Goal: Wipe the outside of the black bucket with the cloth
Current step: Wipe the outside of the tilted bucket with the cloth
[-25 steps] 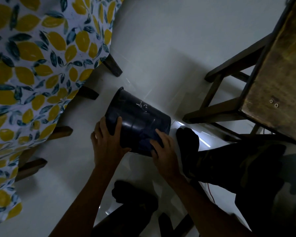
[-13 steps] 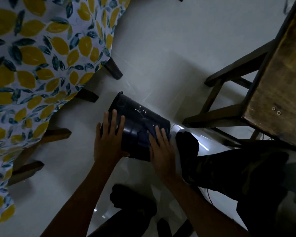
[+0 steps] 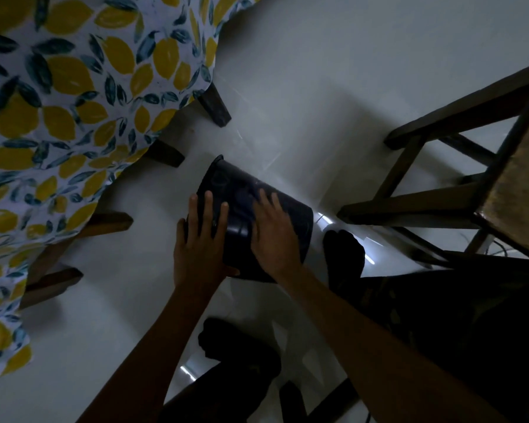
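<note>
The black bucket (image 3: 300,221) lies tilted on its side on the white floor, at the middle of the head view. My left hand (image 3: 200,245) grips its left side, fingers spread over the wall near the rim. My right hand (image 3: 274,233) lies flat on top of the bucket and presses a dark cloth (image 3: 246,193) against the outside. Most of the cloth is hidden under that palm; only a dark bluish patch shows past the fingertips. The dim light makes cloth and bucket hard to tell apart.
A table with a lemon-print tablecloth (image 3: 58,102) and dark wooden legs (image 3: 214,105) fills the left. A wooden stool (image 3: 425,206) stands close on the right. My feet in dark socks (image 3: 344,251) rest beside and below the bucket.
My right hand has slid along the bucket's wall away from me, from the near end toward the middle. My left hand has kept its grip on the left side.
</note>
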